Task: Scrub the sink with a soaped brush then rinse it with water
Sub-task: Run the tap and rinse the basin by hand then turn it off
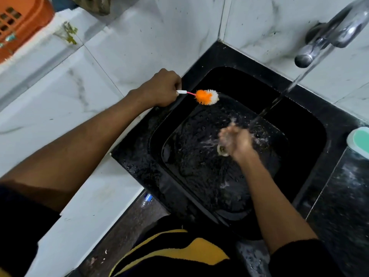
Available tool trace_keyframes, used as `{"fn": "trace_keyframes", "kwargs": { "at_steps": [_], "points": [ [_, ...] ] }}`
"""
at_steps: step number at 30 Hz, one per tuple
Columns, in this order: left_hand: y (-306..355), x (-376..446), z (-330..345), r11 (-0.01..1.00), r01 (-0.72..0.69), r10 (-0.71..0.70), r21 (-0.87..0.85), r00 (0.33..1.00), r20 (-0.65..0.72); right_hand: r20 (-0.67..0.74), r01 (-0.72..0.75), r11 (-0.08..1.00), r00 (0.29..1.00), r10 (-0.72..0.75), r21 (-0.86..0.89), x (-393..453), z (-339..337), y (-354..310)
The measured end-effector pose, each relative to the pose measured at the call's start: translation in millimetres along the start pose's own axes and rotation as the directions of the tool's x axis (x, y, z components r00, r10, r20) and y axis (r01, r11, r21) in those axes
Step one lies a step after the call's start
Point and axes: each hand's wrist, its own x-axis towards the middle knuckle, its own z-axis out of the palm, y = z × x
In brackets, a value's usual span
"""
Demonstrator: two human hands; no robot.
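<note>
A black sink [311, 124] sits in the corner of a white marble counter. Its floor is wet and bubbly. My left hand [161, 88] grips the handle of a brush [206, 96] with orange and white bristles, holding it over the sink's left rim. A chrome tap [329, 35] at the upper right pours a stream of water [287, 90] into the basin. My right hand [236, 139] is blurred down in the sink under the stream, over the drain [222, 150]; its fingers look loosely curled, and I cannot make out anything in it.
An orange plastic basket [18, 21] stands at the top left on the counter [60, 108]. A mint-green and white soap holder [359, 140] sits on the sink's right ledge. Dark granite [343, 196] runs along the right.
</note>
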Motion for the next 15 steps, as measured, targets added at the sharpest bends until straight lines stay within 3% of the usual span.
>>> {"fn": "trace_keyframes", "kwargs": {
  "at_steps": [1,3,5,6,9,12,15],
  "points": [
    [-0.2,0.2,1.3,1.0,0.0,0.0,-0.002,1.0,0.007,0.087,-0.01,0.979,0.996,0.028,-0.203,-8.5,2.1,18.5],
    [-0.6,-0.4,3.7,1.0,-0.001,0.001,-0.005,1.0,0.022,0.248,-0.059,0.835,0.942,0.228,-0.547,-24.5,3.2,57.2],
    [-1.0,-0.6,5.0,1.0,0.003,-0.002,-0.01,1.0,0.026,0.246,-0.089,0.667,0.887,0.391,-0.74,-33.2,0.5,83.0],
    [-1.1,-0.8,5.9,1.0,0.004,-0.004,-0.009,1.0,0.028,0.196,-0.115,0.645,0.899,0.391,-0.755,-34.0,-1.9,88.0],
    [-1.8,-1.7,7.9,1.0,0.003,-0.003,-0.008,0.999,0.033,0.067,-0.195,0.815,0.959,0.274,-0.546,-21.9,-9.8,76.2],
    [-2.7,-2.9,9.6,1.0,0.01,-0.009,-0.005,0.999,0.032,-0.038,-0.213,0.976,0.977,0.211,-0.046,2.3,-19.3,36.1],
    [-4.2,-3.0,11.6,1.0,0.01,-0.01,-0.005,0.999,0.036,-0.142,-0.095,0.913,0.976,0.164,0.398,25.1,-25.6,-8.1]
  ]
}}
